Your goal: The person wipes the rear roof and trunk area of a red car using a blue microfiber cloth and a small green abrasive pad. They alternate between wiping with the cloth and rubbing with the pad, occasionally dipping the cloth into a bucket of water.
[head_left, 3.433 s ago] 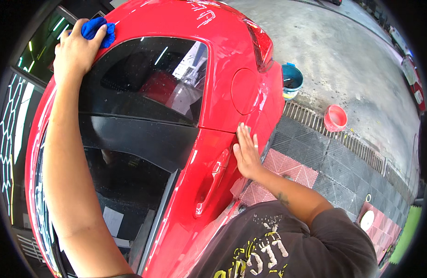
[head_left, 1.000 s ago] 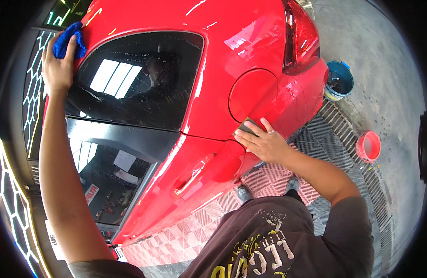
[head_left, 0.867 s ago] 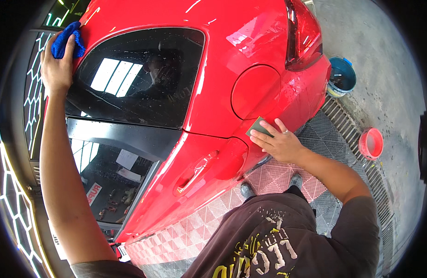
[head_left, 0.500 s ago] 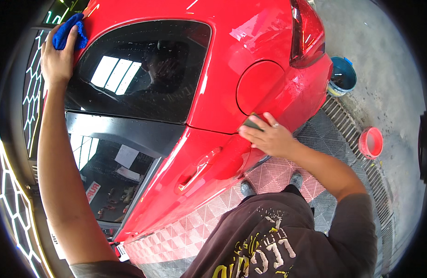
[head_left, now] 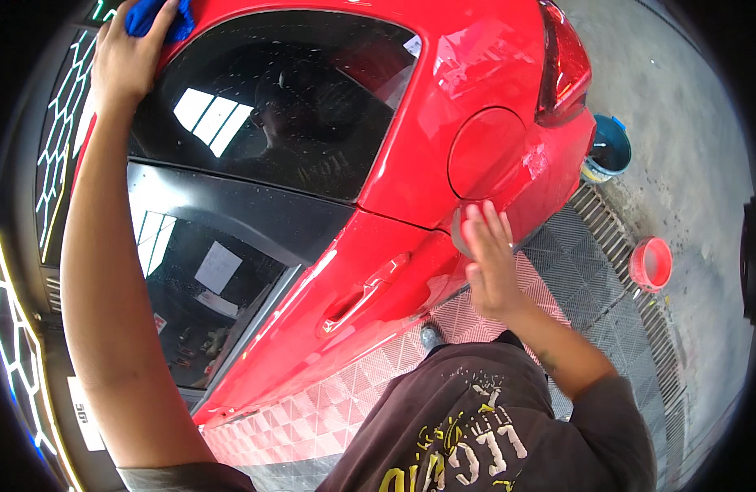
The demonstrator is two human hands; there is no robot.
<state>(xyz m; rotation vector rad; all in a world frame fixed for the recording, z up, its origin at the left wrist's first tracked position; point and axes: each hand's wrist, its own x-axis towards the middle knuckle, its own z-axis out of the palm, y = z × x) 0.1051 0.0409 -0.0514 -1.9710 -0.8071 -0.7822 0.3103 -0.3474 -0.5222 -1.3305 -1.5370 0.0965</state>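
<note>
At the upper left, my left hand (head_left: 125,70) grips a crumpled blue cloth (head_left: 174,23) against the roof edge of the red car (head_left: 431,74), above the dark side window (head_left: 271,107). My right hand (head_left: 494,262) lies with its fingers stretched along the rear side panel, just below the round fuel door (head_left: 486,152). Beneath those fingers a small dark grey-green pad (head_left: 459,233) shows at the edge, pressed to the paint; the rest of it is covered. The door handle (head_left: 365,295) is to the left of this hand.
Beyond the rear bumper stand a blue bucket (head_left: 609,148) and a smaller red bucket (head_left: 651,264) on the concrete. A drain grate (head_left: 611,234) borders the tiled floor (head_left: 562,246) under me. Lit hexagon-patterned panels (head_left: 62,148) line the left side.
My right hand has turned, its fingers now pointing more upward, with the pad still under them. My left hand stays on the cloth. The whole view has shifted slightly.
</note>
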